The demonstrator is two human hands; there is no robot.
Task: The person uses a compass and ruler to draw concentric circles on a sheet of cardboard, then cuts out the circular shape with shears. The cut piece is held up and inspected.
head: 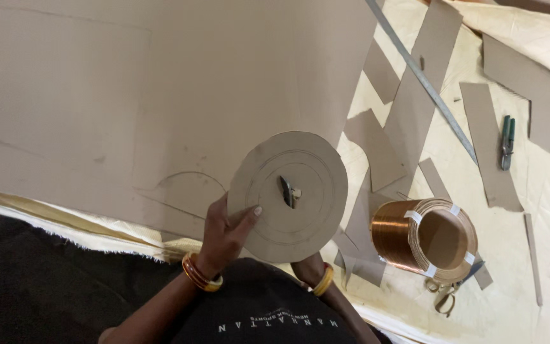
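Your left hand [224, 232] grips the round cardboard disc [291, 194] at its lower-left edge, thumb pressed on its face; your right hand [308, 267] sits mostly hidden beneath it, grip unclear. The disc's face tilts up toward you; its dark centre slot [286, 191] runs near-vertical. A copper wire coil [424, 237] lies right of your hands

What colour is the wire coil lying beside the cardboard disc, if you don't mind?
Shiny copper-orange, bound with white tape strips; the coil shows best in the head view.
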